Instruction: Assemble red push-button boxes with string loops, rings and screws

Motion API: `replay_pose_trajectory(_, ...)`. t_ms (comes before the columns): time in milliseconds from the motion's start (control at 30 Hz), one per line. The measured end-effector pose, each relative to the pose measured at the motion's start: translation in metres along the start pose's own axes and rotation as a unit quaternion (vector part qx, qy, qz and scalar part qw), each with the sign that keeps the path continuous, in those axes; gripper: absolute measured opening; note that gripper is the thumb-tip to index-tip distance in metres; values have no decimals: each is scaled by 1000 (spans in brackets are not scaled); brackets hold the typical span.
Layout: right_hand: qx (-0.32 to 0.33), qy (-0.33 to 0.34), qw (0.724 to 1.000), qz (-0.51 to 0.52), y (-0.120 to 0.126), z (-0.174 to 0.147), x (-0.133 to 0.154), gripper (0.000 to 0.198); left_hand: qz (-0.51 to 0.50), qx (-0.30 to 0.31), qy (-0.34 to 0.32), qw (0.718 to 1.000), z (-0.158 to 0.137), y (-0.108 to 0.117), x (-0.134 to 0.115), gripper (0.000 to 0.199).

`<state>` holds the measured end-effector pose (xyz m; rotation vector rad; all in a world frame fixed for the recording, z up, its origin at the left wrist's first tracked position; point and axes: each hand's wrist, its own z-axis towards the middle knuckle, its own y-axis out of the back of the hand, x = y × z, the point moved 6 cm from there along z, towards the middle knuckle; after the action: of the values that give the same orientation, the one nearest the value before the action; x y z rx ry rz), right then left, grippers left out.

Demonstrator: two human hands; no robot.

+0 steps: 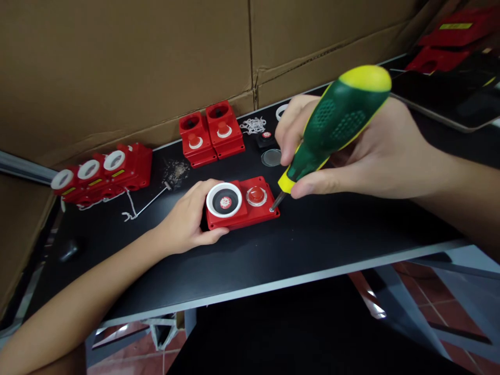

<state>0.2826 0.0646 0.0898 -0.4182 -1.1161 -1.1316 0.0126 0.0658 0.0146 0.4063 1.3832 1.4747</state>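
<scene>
A red alarm box (242,219) lies on the black table, with a white-ringed black round part at its left and a red dome lamp (257,195) at its right. My left hand (191,213) wraps round the box's left end, fingers behind and thumb along the front side. In my right hand (336,161) is a green and yellow screwdriver (332,122), tilted, its handle up to the right. The screwdriver's tip meets a screw (272,209) at the box's front right corner. Some of the right fingers are hidden behind the handle.
Two red boxes (211,138) stand at the back beside white cords (253,125), a small black part (266,138) and a clear disc (271,158). More red boxes with white rings (113,174) sit at the left, near a thin rod (152,202). A dark flat panel (441,99) lies at the right.
</scene>
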Motion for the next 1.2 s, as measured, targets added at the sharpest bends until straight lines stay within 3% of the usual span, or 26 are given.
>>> replay_pose_trajectory(133,-13,33,998,-50,3,2,1,36,0,9,13,1000,-1,-1,2,77)
replay_pose_trajectory(267,-32,59,998,-19,-2,-2,7,40,1,8,13,1000,-1,-1,2,76)
replay_pose_trajectory(400,-101,13,995,3,-3,-7,8,41,-5,3,3,1000,-1,0,1,74)
replay_pose_trajectory(500,-112,-37,992,34,-5,-10,5,37,-11,-3,-5,1000,-1,1,0,74)
replay_pose_trajectory(700,-91,-80,992,45,-6,-10,0,39,-7,-9,-17,1000,-1,1,-2,74)
replay_pose_trajectory(933,-62,-87,992,60,-14,-16,5,24,-3,-25,-37,999,0,3,-5,73)
replay_pose_trajectory(1200,29,-72,988,136,-20,-13,7,22,-3,-17,-25,1000,-1,1,-3,74)
